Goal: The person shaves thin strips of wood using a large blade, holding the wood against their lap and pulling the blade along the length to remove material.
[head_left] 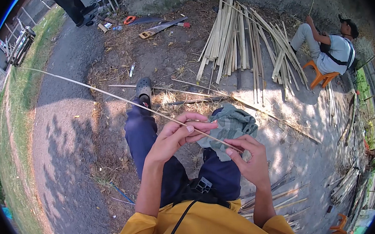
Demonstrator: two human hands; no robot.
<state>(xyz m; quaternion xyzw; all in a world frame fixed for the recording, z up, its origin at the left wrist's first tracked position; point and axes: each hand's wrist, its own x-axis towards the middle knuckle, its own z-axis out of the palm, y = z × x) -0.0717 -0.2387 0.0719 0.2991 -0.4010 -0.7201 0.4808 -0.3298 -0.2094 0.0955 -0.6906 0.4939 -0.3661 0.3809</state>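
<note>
A long, thin bamboo strip (128,101) slants across in front of me, its far end reaching out over the path at the upper left. My left hand (176,136) holds it between thumb and fingers, the fingers fairly straight under it. Near the strip's close end, my right hand (250,156) pinches it between thumb and fingertips. Beneath the hands, a grey-green patterned cloth (239,120) is draped over my right leg. My left leg stretches forward in dark blue trousers (140,125), with a grey clog (144,87) on the foot.
A heap of split bamboo strips (230,42) lies ahead. Handsaws (162,28) rest on the ground at the far left. Another person (331,51) sits on an orange stool (320,75) at the right, holding a stick. More strips (288,199) lie by my right side.
</note>
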